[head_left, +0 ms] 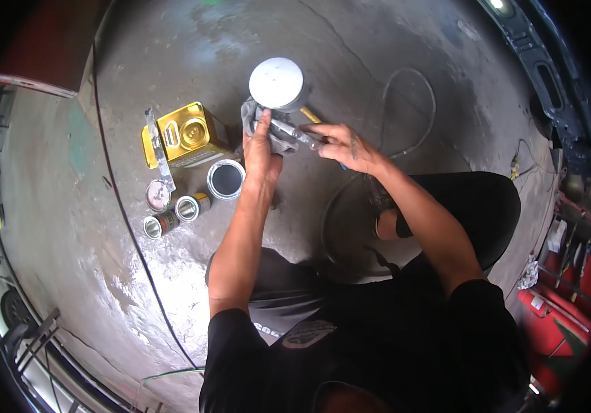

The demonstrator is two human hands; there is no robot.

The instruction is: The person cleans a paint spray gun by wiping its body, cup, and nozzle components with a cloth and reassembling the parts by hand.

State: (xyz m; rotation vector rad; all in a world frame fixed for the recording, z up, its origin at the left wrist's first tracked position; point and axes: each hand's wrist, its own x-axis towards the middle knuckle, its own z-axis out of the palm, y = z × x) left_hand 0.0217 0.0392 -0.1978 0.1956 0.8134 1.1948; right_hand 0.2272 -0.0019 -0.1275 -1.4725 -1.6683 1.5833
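Note:
My left hand [261, 150] is closed on a crumpled grey rag [249, 115], with its thumb pointing forward. A silver, paint-smeared metal tool [286, 128] lies across the rag. At the near end of this tool, my right hand [350, 147] grips it with bent fingers. I cannot tell the tool's exact kind. Just beyond my left thumb stands a round container with a white top [277, 82]. A yellow stick [310, 115] shows between that container and my right fingers. Something small and blue [344, 166] pokes out below my right hand.
Left of my left arm stand a gold rectangular tin [189, 131] with a flat metal strip [158, 151] across it, an open can of dark paint [227, 179], a stained lid [158, 195] and two small cans [189, 208]. A hose [434, 103] loops at right; a dark cable [118, 189] crosses the floor.

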